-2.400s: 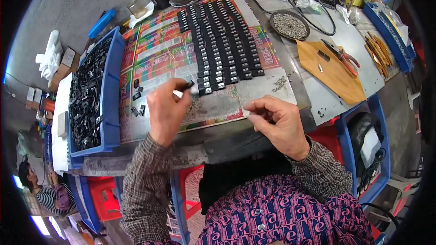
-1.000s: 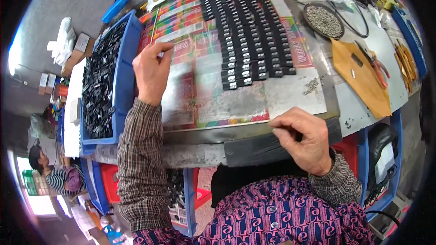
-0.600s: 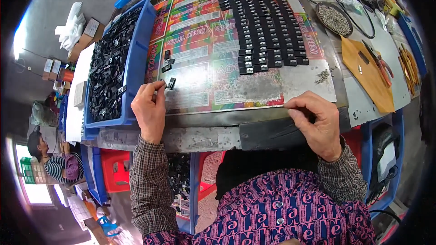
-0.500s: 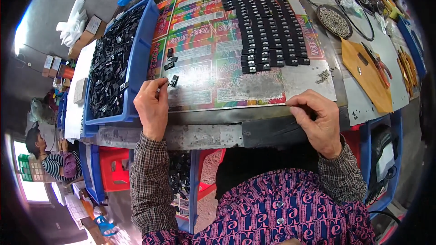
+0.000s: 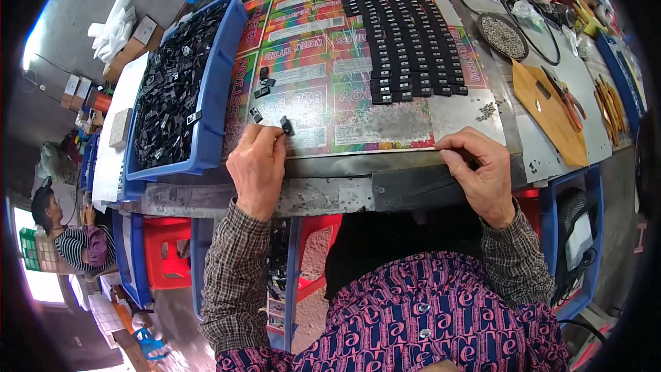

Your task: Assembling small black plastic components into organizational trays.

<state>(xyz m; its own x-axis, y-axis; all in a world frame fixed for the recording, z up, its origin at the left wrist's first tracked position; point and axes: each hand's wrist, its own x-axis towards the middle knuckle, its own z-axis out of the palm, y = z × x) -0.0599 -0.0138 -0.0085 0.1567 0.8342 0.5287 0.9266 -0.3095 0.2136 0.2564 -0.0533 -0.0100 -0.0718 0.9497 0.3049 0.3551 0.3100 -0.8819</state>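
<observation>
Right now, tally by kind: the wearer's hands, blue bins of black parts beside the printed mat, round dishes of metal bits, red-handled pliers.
Hands, left hand and right hand: 2
Blue bin: 1
Round dish: 1
Red-handled pliers: 1
Total: 5

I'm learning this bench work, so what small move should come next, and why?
Probably lift the small black piece and carry it right: the left hand seems to pinch it, the right hand is by the front edge of the printed sheet, and ordered rows of black pieces lie on that side.
</observation>
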